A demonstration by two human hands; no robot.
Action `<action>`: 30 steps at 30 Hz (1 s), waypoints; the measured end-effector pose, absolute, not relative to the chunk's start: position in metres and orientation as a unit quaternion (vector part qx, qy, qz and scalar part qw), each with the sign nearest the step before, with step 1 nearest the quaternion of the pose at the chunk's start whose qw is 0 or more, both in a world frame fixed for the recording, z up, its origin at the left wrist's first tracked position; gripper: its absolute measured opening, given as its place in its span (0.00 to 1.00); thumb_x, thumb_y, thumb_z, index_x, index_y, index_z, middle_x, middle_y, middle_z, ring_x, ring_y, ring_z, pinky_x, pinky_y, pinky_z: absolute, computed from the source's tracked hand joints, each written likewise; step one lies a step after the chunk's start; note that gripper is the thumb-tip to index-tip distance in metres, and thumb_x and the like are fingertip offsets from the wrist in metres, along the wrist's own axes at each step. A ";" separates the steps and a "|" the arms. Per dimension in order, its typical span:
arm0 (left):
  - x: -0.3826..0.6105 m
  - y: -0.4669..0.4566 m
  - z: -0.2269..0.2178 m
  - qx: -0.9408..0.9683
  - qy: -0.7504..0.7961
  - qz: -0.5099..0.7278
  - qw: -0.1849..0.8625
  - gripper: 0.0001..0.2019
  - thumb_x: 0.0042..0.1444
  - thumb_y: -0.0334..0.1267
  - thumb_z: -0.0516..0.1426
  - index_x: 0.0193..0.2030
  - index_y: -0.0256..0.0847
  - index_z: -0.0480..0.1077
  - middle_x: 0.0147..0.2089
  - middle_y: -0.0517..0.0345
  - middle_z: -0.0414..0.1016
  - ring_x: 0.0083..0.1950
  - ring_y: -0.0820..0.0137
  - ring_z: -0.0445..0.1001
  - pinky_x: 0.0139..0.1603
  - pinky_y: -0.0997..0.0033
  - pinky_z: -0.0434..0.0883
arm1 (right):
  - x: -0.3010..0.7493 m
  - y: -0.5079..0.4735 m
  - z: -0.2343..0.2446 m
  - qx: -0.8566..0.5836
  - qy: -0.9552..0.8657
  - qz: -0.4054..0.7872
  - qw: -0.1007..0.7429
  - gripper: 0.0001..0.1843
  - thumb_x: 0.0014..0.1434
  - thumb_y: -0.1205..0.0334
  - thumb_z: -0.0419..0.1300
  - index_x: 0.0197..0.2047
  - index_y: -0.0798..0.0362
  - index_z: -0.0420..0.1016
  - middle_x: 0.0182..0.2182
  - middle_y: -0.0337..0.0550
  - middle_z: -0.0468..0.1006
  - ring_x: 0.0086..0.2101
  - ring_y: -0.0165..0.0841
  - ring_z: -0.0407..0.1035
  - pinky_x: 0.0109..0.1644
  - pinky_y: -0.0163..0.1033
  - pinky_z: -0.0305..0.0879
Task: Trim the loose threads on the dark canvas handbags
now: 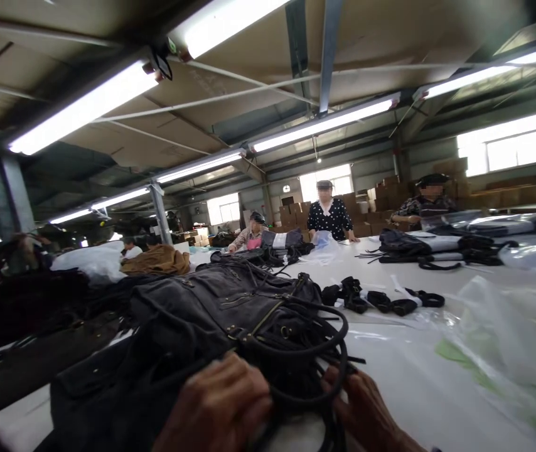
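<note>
A black handbag (221, 314) with zips and brass rings lies on the white table (413, 383) right in front of me, on top of other dark bags. My left hand (216, 408) rests on the bag's near side with its fingers curled over the dark material. My right hand (366, 411) is closed around the bag's looped black handles (305, 370) at the bottom of the view. The fingertips of both hands are partly hidden by the straps.
Rolled black straps (381, 300) lie mid-table. Clear plastic bags (508, 339) are heaped at right. More black bags (437, 248) are piled at the far end, where three people stand working. Cardboard boxes (381, 201) are stacked behind them. A dark bag pile (27, 301) is at left.
</note>
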State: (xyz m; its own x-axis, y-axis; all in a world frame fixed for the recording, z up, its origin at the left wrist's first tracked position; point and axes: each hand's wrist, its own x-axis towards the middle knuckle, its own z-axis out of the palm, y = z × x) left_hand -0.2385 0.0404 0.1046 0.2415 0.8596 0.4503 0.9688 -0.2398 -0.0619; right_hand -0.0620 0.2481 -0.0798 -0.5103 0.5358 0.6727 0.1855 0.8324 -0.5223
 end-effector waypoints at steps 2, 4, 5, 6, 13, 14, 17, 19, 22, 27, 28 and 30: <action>-0.278 0.052 0.137 -0.671 -0.691 -0.141 0.230 0.09 0.65 0.40 0.56 0.49 0.48 0.76 0.52 0.55 0.79 0.54 0.62 0.74 0.55 0.64 0.71 | -0.052 0.252 -0.078 -0.261 -0.845 0.230 0.407 0.15 0.65 0.52 0.56 0.31 0.51 0.76 0.28 0.45 0.80 0.32 0.40 0.75 0.39 0.43 0.70; -0.334 0.063 0.159 -0.593 -0.764 -0.067 0.246 0.17 0.60 0.41 0.58 0.56 0.47 0.75 0.63 0.49 0.73 0.65 0.52 0.66 0.59 0.51 0.68 | -0.044 0.252 -0.070 -0.263 -0.840 0.290 0.375 0.20 0.63 0.47 0.58 0.26 0.51 0.75 0.26 0.44 0.78 0.31 0.40 0.74 0.38 0.43 0.69; -0.365 0.067 0.165 -0.559 -0.794 -0.044 0.233 0.20 0.59 0.44 0.58 0.58 0.45 0.74 0.65 0.47 0.71 0.67 0.48 0.64 0.60 0.47 0.66 | -0.040 0.250 -0.064 -0.246 -0.829 0.350 0.361 0.21 0.62 0.44 0.59 0.27 0.52 0.75 0.26 0.44 0.78 0.30 0.39 0.73 0.37 0.42 0.69; -0.393 0.068 0.169 -0.525 -0.825 -0.033 0.208 0.23 0.59 0.49 0.57 0.59 0.44 0.74 0.66 0.46 0.70 0.67 0.46 0.63 0.61 0.44 0.66 | -0.039 0.248 -0.058 -0.224 -0.808 0.423 0.343 0.22 0.60 0.41 0.60 0.30 0.52 0.76 0.26 0.44 0.78 0.29 0.38 0.72 0.35 0.41 0.69; -0.465 0.026 0.174 -0.586 -0.804 -0.099 -0.012 0.31 0.57 0.58 0.59 0.66 0.52 0.69 0.73 0.56 0.62 0.74 0.52 0.58 0.74 0.52 0.55 | -0.043 0.245 0.006 -0.188 -0.524 0.783 0.276 0.35 0.58 0.37 0.63 0.61 0.47 0.65 0.35 0.44 0.80 0.19 0.28 0.68 0.17 0.28 0.47; -0.463 0.018 0.176 -0.595 -0.796 -0.103 -0.031 0.30 0.57 0.57 0.60 0.65 0.55 0.70 0.74 0.57 0.60 0.75 0.50 0.55 0.74 0.49 0.54 | -0.043 0.247 0.019 -0.178 -0.485 0.807 0.285 0.32 0.57 0.43 0.66 0.60 0.46 0.66 0.39 0.44 0.81 0.22 0.28 0.70 0.17 0.27 0.48; -0.456 0.008 0.176 -0.603 -0.787 -0.110 -0.074 0.30 0.53 0.54 0.63 0.64 0.58 0.71 0.75 0.60 0.59 0.75 0.47 0.55 0.73 0.46 0.56 | -0.050 0.252 0.059 -0.135 -0.449 0.825 0.315 0.26 0.57 0.54 0.69 0.56 0.46 0.69 0.44 0.44 0.81 0.29 0.28 0.73 0.19 0.26 0.52; -0.455 0.013 0.172 -0.596 -0.794 -0.110 -0.049 0.28 0.50 0.52 0.65 0.60 0.57 0.75 0.73 0.59 0.63 0.73 0.47 0.58 0.72 0.48 0.59 | -0.060 0.256 0.083 -0.106 -0.453 0.823 0.325 0.18 0.58 0.57 0.69 0.49 0.50 0.72 0.40 0.44 0.82 0.28 0.28 0.73 0.19 0.26 0.53; -0.448 0.030 0.162 -0.614 -0.782 -0.100 0.040 0.15 0.55 0.51 0.60 0.46 0.51 0.81 0.60 0.57 0.77 0.65 0.52 0.69 0.68 0.58 0.64 | -0.075 0.262 0.116 -0.079 -0.452 0.817 0.350 0.08 0.61 0.60 0.65 0.38 0.55 0.71 0.34 0.47 0.82 0.26 0.27 0.72 0.20 0.27 0.55; -0.399 0.058 0.177 -0.594 -0.773 -0.172 0.141 0.14 0.64 0.50 0.52 0.39 0.46 0.75 0.38 0.66 0.78 0.42 0.67 0.75 0.48 0.73 0.69 | -0.059 0.289 0.184 -0.027 -0.436 0.772 0.462 0.10 0.59 0.64 0.62 0.45 0.52 0.74 0.36 0.40 0.81 0.29 0.28 0.71 0.25 0.29 0.60; -0.382 0.064 0.185 -0.582 -0.771 -0.200 0.164 0.15 0.65 0.50 0.51 0.40 0.45 0.73 0.37 0.67 0.77 0.41 0.68 0.74 0.45 0.74 0.68 | -0.048 0.297 0.199 -0.012 -0.439 0.747 0.499 0.14 0.59 0.64 0.63 0.50 0.49 0.74 0.37 0.38 0.81 0.30 0.28 0.72 0.27 0.30 0.61; -0.341 0.078 0.201 -0.596 -0.741 -0.232 0.205 0.17 0.66 0.53 0.50 0.39 0.43 0.71 0.35 0.67 0.76 0.39 0.69 0.73 0.42 0.75 0.66 | -0.022 0.315 0.222 0.007 -0.455 0.689 0.564 0.20 0.60 0.63 0.62 0.56 0.43 0.72 0.42 0.35 0.81 0.35 0.29 0.73 0.31 0.32 0.64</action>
